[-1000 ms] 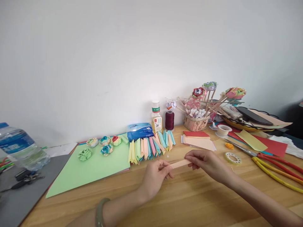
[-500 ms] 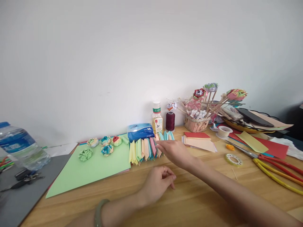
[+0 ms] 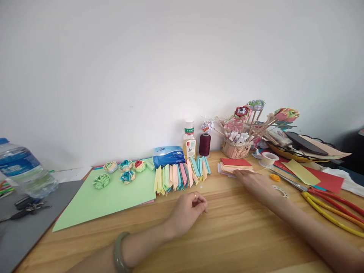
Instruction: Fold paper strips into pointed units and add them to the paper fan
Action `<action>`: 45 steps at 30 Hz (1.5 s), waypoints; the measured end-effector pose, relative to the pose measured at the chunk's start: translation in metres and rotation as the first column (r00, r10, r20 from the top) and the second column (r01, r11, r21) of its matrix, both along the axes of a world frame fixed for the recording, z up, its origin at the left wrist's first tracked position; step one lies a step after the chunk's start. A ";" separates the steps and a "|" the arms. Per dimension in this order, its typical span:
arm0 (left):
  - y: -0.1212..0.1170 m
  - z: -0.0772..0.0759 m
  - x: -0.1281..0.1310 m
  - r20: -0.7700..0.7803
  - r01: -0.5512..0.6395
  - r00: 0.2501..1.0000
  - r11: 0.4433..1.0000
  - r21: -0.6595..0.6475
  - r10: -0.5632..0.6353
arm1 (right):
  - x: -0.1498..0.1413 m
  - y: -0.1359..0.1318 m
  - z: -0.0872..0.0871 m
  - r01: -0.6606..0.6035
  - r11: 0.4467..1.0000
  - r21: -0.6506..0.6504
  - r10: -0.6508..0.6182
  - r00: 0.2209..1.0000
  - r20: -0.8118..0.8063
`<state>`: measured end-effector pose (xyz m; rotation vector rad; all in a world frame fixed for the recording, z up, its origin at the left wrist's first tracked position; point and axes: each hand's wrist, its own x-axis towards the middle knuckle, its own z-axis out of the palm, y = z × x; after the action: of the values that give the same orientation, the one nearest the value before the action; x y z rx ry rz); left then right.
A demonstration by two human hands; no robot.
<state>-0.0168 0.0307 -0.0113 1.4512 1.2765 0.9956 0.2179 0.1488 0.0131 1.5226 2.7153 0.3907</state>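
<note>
My right hand (image 3: 253, 184) reaches over the near edge of a stack of cut paper slips (image 3: 230, 170), a red slip (image 3: 236, 163) on top. Its fingers are stretched out, and the tips touch or hover just over the stack; which of the two I cannot tell. My left hand (image 3: 187, 210) rests in front of the folded paper strips (image 3: 178, 177), its fingers loosely curled in and nothing showing in them. Those strips stand in a pastel row of yellow, green, pink and blue. A green bracelet (image 3: 121, 252) circles the left wrist.
Paper flowers (image 3: 127, 176) lie on a green sheet (image 3: 113, 203) at left, near a water bottle (image 3: 24, 168). Behind the strips are a blue tissue pack (image 3: 168, 156), a glue bottle (image 3: 189, 142) and a thread spool (image 3: 204, 145). Scissors (image 3: 309, 189) and tape (image 3: 269, 159) lie right.
My right hand has moved right, from the folded strips to the stack of paper slips. The row's right end is now uncovered. My left hand stays curled in nearly the same place.
</note>
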 end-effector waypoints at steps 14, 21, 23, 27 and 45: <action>-0.025 0.012 0.006 -0.509 0.173 0.852 0.853 0.493 0.122 | -0.010 -0.086 -0.011 -0.442 0.874 0.203 0.478 0.859 -0.186; -0.052 0.000 0.018 -0.751 0.506 0.652 0.679 0.531 0.102 | -0.017 -0.143 -0.013 -0.573 0.809 0.129 0.573 0.721 -0.390; -0.055 0.001 0.019 -0.703 0.479 0.710 0.705 0.523 0.039 | -0.006 -0.143 -0.011 -0.528 0.849 0.017 0.471 0.742 -0.477; -0.057 0.004 0.024 -0.575 0.370 0.815 0.828 0.420 -0.073 | 0.017 -0.139 -0.011 -0.414 0.899 -0.145 0.263 0.773 -0.577; -0.055 0.006 0.030 -0.596 0.126 0.798 0.992 0.020 -0.090 | 0.018 -0.124 -0.015 -0.115 0.844 -0.524 -0.227 0.808 -0.544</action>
<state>0.0128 -0.0248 -0.0050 1.9533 1.5850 0.5041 0.2364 0.0250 -0.0014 1.7312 2.7629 -0.9470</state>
